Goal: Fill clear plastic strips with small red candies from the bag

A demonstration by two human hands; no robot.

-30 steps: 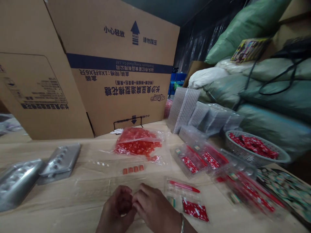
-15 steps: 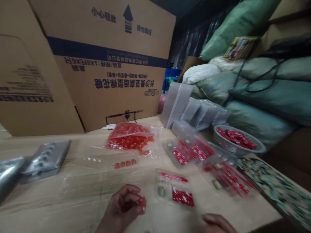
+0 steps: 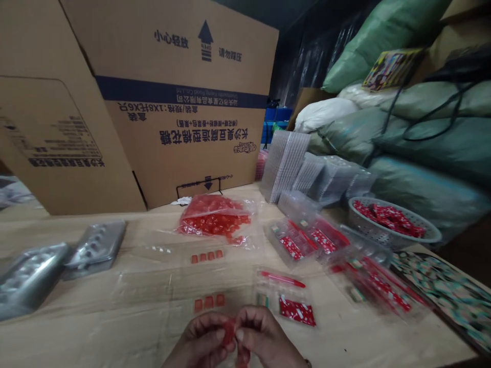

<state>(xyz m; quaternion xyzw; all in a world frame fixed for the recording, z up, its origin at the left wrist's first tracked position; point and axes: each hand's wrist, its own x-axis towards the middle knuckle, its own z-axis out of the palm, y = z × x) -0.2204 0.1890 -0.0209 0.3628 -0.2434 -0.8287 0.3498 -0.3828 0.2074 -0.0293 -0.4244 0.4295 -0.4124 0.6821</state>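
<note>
My left hand (image 3: 203,340) and my right hand (image 3: 264,337) meet at the bottom middle, fingertips pinched on a small red translucent piece (image 3: 229,331). More red shows just below, between the hands, partly hidden by the fingers. Beyond my hands, three like red pieces (image 3: 209,302) sit in a row in clear plastic. Farther back is another short row of red pieces (image 3: 207,256). A clear plastic bag (image 3: 215,217) full of red pieces lies open behind them. To the right of my right hand, a clear tray (image 3: 272,291) holds a red stick-like item (image 3: 283,279) and a red patterned packet (image 3: 297,311).
A large cardboard box (image 3: 184,128) stands at the back. Stacked clear trays (image 3: 286,163) and a basket (image 3: 431,232) of red packets are at the right, near filled trays (image 3: 293,245). Silver-looking trays (image 3: 95,248) lie left. Stuffed sacks (image 3: 441,153) are piled at the far right.
My right hand has moved left from the lower right and joined my left hand at the red piece. The view has shifted slightly; a nearer row of three red pieces now shows.
</note>
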